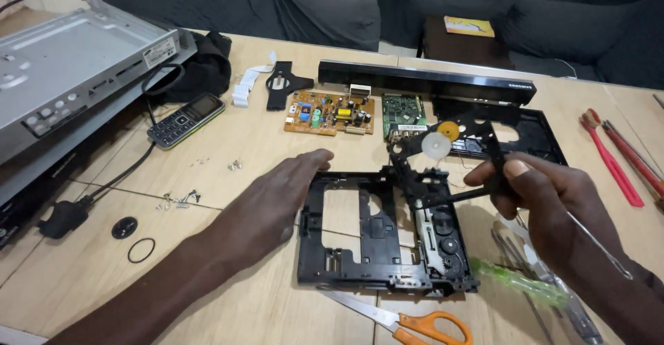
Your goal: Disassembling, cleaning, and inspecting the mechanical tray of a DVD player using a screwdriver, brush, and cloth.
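Black plastic dominates the head view: a disc-drive tray frame point(377, 238) lies flat near the front edge of the wooden table point(90, 276), and a smaller black mechanism bracket point(443, 165) is held lifted above the frame's right side. The bracket is pinched between thumb and fingers of the right hand point(553, 203), closed on its right end, with a white gear point(436, 144) and a yellow-centred hub point(449, 130) showing at its top. The left hand point(277, 200) is open, fingers straight and together, palm down, resting at the left rim of the tray frame as if to steady it.

At the back edge a brown circuit board point(330, 113), a green circuit board point(403, 112) and a long black front panel point(425, 81) are laid out. A grey metal casing point(76, 68) sits at the left back corner, with a mobile phone point(185, 119) just beside it. Loose screws point(181, 198) and a black rubber ring point(141, 250) are scattered on the left half. Orange-handled scissors point(415, 323) lie at the front edge, touching nothing, and a green-handled screwdriver point(519, 281) lies under the right wrist.

For this step to be done well, the frame is best kept pressed flat by the open hand while the bracket is kept level, so that no catch is strained; the screws are best kept well apart from the work.
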